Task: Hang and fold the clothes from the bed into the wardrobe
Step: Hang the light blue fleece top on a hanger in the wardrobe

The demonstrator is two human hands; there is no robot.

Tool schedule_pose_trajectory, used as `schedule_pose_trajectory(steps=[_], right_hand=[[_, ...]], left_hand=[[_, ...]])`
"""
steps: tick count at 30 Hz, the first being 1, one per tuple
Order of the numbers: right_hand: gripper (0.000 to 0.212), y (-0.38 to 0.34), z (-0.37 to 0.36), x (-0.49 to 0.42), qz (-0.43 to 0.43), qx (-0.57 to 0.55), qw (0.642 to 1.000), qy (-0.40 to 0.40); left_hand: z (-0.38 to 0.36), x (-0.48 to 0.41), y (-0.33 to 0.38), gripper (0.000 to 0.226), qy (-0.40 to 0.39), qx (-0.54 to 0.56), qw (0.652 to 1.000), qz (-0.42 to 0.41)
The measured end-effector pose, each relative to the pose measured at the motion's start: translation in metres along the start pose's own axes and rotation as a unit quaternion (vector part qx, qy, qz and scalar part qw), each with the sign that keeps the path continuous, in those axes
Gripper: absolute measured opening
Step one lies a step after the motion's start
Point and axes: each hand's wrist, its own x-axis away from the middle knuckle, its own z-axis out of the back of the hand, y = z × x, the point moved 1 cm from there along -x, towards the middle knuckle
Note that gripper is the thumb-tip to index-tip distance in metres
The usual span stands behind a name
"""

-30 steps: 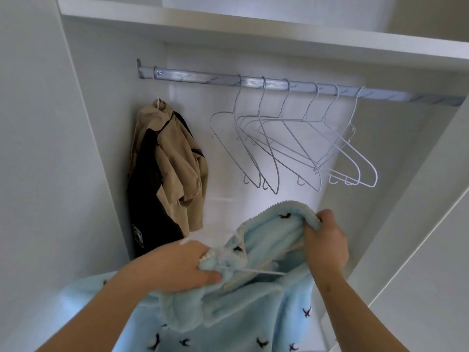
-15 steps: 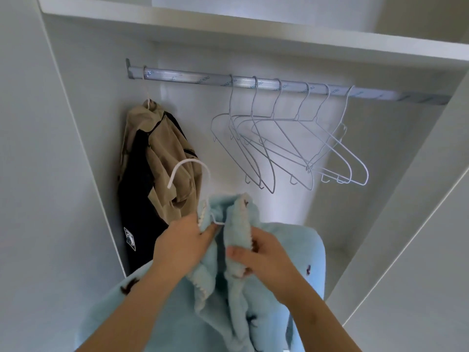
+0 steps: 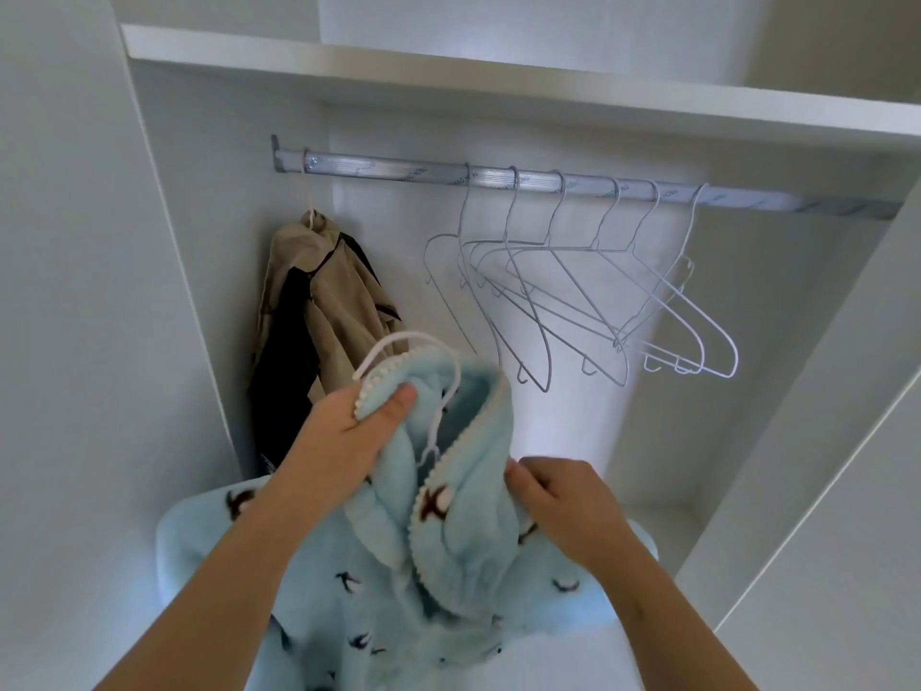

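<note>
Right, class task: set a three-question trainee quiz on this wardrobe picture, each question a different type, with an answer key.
1. True or false: the blue fleece garment already hangs from the rail.
2. How many empty hangers hang on the rail?
3. The tan and black garment hangs at the rail's: A left end, B middle, C right end.
Key: 1 false; 2 six; 3 A.

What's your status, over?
Left hand grips robe collar; right hand pinches its front. Hanger inside, not yet on rail. Jacket and spare hangers flank the gap.
</note>
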Motion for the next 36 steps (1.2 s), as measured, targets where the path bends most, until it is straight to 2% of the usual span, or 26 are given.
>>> schedule_pose_trajectory(steps=[2,3,5,6,7,8,9,11,12,13,14,15,16,17,19,21,24,26,28,31,33,36], right_hand=[[0.054,0.003,-0.006,0.003,-0.013,-0.019,1.000,-0.014],[0.056,0.004,-0.008,0.004,-0.020,-0.029,0.999,-0.012],[0.062,0.001,-0.008,0.004,-0.036,-0.046,0.998,-0.016],[0.065,0.000,-0.006,0.002,-0.046,-0.064,0.997,-0.018],[0.067,-0.001,-0.005,0.001,-0.057,-0.085,0.995,-0.016],[0.067,-0.001,-0.003,0.001,-0.071,-0.106,0.992,-0.007],[0.066,0.000,-0.001,0.000,-0.088,-0.127,0.988,0.010],[0.064,0.006,0.004,0.000,-0.124,-0.171,0.976,0.053],[0.063,0.008,0.006,0.000,-0.143,-0.187,0.969,0.071],[0.064,0.010,0.008,0.001,-0.156,-0.201,0.963,0.084],[0.064,0.012,0.009,0.001,-0.163,-0.213,0.959,0.094],[0.063,0.013,0.010,0.001,-0.164,-0.223,0.956,0.099],[0.062,0.015,0.011,0.001,-0.162,-0.228,0.955,0.100],[0.060,0.016,0.013,0.001,-0.157,-0.226,0.956,0.100],[0.054,0.017,0.018,0.001,-0.135,-0.224,0.959,0.112],[0.051,0.016,0.026,0.003,-0.104,-0.219,0.963,0.121],[0.040,0.005,0.037,0.004,-0.042,-0.096,0.994,0.037],[0.043,-0.001,0.040,0.002,-0.029,-0.007,1.000,-0.005],[0.045,0.000,0.043,-0.001,-0.050,-0.012,0.999,0.009],[0.042,0.011,0.042,0.001,-0.100,-0.121,0.987,0.019],[0.042,0.016,0.038,0.003,-0.130,-0.146,0.981,0.015],[0.040,0.025,0.032,0.005,-0.169,-0.161,0.972,0.021]], left_hand=[[0.006,-0.010,0.002,0.016,0.087,-0.041,0.995,-0.017],[0.010,-0.014,0.004,0.014,0.137,-0.043,0.989,-0.024],[0.016,-0.019,0.007,0.017,0.210,0.050,0.976,0.004],[0.016,-0.021,0.006,0.015,0.222,0.105,0.969,0.029],[0.013,-0.020,0.006,0.013,0.204,0.130,0.969,0.053],[0.009,-0.017,0.006,0.012,0.155,0.141,0.975,0.069],[0.003,-0.014,0.006,0.012,0.083,0.170,0.978,0.087],[-0.004,-0.004,0.008,0.033,-0.089,0.244,0.963,0.075],[-0.004,0.000,0.006,0.044,-0.115,0.223,0.968,0.022],[0.000,0.000,0.001,0.047,-0.094,0.149,0.982,-0.070],[0.006,-0.004,-0.007,0.044,-0.032,0.024,0.984,-0.171],[0.010,-0.008,-0.010,0.042,0.012,-0.136,0.962,-0.238],[0.010,-0.011,-0.011,0.046,-0.001,-0.261,0.928,-0.268],[0.008,-0.014,-0.013,0.051,-0.061,-0.343,0.907,-0.237],[-0.001,-0.013,-0.020,0.065,-0.139,-0.412,0.889,-0.145],[-0.008,-0.010,-0.025,0.070,-0.091,-0.406,0.898,-0.142],[-0.012,-0.007,-0.024,0.060,0.026,-0.344,0.928,-0.144],[-0.018,-0.011,-0.021,0.064,0.036,-0.313,0.937,-0.152],[-0.026,-0.011,-0.015,0.066,0.012,-0.316,0.934,-0.166],[-0.035,-0.017,-0.016,0.046,-0.029,-0.354,0.925,-0.139],[-0.035,-0.019,-0.023,0.027,-0.029,-0.319,0.942,-0.102],[-0.032,-0.012,-0.033,0.010,-0.014,-0.219,0.974,-0.051]])
